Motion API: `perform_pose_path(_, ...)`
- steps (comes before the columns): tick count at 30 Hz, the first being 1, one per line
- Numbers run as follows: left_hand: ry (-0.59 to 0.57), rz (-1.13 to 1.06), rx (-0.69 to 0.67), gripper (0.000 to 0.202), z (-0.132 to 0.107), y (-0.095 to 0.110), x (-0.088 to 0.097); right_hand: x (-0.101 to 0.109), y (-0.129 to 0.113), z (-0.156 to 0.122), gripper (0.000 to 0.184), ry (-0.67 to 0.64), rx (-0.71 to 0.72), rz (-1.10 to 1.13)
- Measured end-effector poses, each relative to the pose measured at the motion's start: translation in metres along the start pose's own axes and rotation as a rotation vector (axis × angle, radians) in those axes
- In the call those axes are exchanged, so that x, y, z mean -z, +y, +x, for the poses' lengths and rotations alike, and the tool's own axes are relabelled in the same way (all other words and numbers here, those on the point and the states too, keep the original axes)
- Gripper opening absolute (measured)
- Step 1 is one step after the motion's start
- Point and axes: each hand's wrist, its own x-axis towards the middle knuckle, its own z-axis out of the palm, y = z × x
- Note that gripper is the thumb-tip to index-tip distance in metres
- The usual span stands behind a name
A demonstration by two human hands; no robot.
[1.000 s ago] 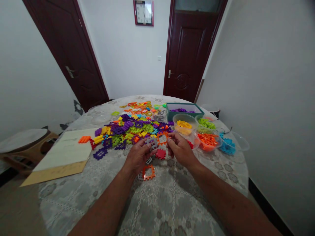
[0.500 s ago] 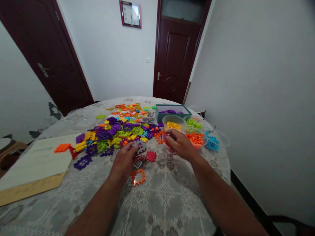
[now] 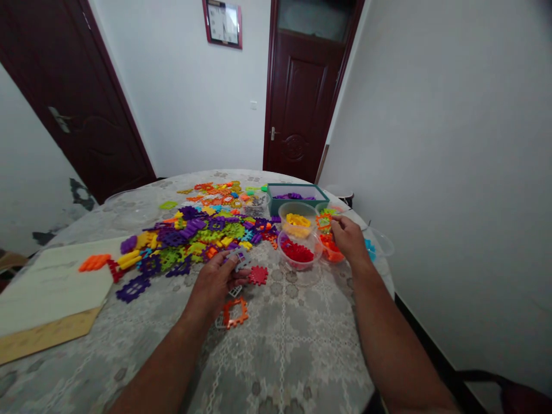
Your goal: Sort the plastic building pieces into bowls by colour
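Observation:
My left hand (image 3: 218, 279) is closed on a small grey square frame piece (image 3: 239, 257), held just above the table near a red gear-shaped piece (image 3: 258, 275). An orange square frame (image 3: 234, 313) lies by my left wrist. My right hand (image 3: 348, 237) reaches over the clear bowl of orange pieces (image 3: 331, 250) and pinches an orange square frame piece (image 3: 323, 221) at its fingertips. A clear bowl of red pieces (image 3: 297, 253) sits between my hands.
A big heap of purple, green, yellow and orange plastic pieces (image 3: 202, 227) covers the round table (image 3: 284, 345). A teal box (image 3: 295, 194), a bowl of yellow pieces (image 3: 296, 219) and blue pieces (image 3: 370, 248) stand at the right. A white board (image 3: 52, 284) lies at the left.
My right hand has carried the orange frame piece from beside my left hand rightwards to over the bowl of orange pieces. My left hand stayed put with the grey piece. The view swung right.

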Motion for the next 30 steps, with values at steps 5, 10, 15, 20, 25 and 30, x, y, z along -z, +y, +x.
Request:
perform_pose_path(5,0.002,0.027,-0.002,0.022,0.0,-0.001,0.0,0.014,0.009,0.005,0.049,0.091,0.015,-0.132)
perform_pose_path(10,-0.04,-0.027,-0.01,0.024,0.0,-0.003,0.001,0.023,0.018,0.007,0.044,0.002,-0.019,-0.296)
perform_pose_path(15,-0.134,-0.062,0.011,0.033,-0.003,-0.005,0.001,0.022,0.015,0.004,0.044,0.055,0.018,-0.345)
perform_pose_path(20,-0.134,-0.018,0.045,0.044,-0.008,-0.003,-0.003,0.013,-0.008,-0.008,0.039,0.117,0.192,-0.243)
perform_pose_path(25,-0.14,0.067,0.048,0.044,-0.012,0.0,-0.004,-0.012,-0.058,-0.046,0.034,-0.139,0.371,-0.018)
perform_pose_path(30,-0.283,0.136,0.002,0.034,-0.015,-0.001,-0.003,-0.041,-0.097,-0.095,0.033,-0.524,0.458,0.12)
